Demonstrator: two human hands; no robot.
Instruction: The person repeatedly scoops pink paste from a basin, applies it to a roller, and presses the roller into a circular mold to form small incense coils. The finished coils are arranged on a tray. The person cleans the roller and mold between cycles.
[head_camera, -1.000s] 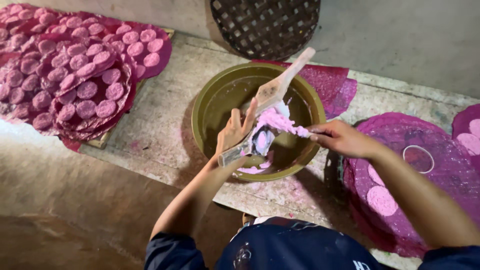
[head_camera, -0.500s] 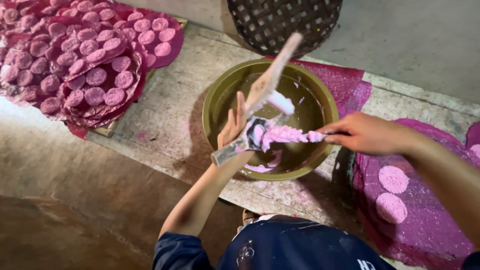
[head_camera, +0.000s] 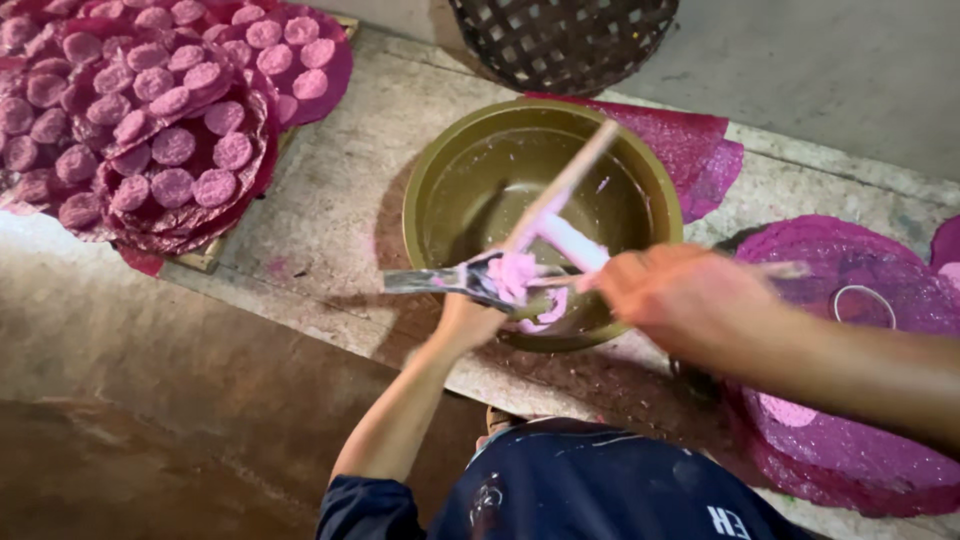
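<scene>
Where the bench's far left corner lies, a stack of magenta sheets (head_camera: 150, 130) is covered with rows of pink discs (head_camera: 173, 146), so that end looks full. Right of it a strip of bare bench top (head_camera: 330, 230) runs to the olive bowl (head_camera: 470, 190), which sits near the front edge. Over the bowl's near rim the left hand (head_camera: 468, 318) is closed around a flat metal blade (head_camera: 440, 280) that carries a lump of pink paste (head_camera: 515, 275). A pale stick (head_camera: 560, 190) leans up across the bowl. The right hand (head_camera: 675, 290) is blurred; it seems closed on a thin tool at the paste, but how firmly I cannot tell. The step in hand looks like working or scraping paste on the blade above the bowl. Further right, more magenta sheets (head_camera: 850, 270) bear a metal ring (head_camera: 865, 305) and a pink disc (head_camera: 785, 410), with room around them. A dark woven basket (head_camera: 565, 40) stands behind the bowl at the far edge.
</scene>
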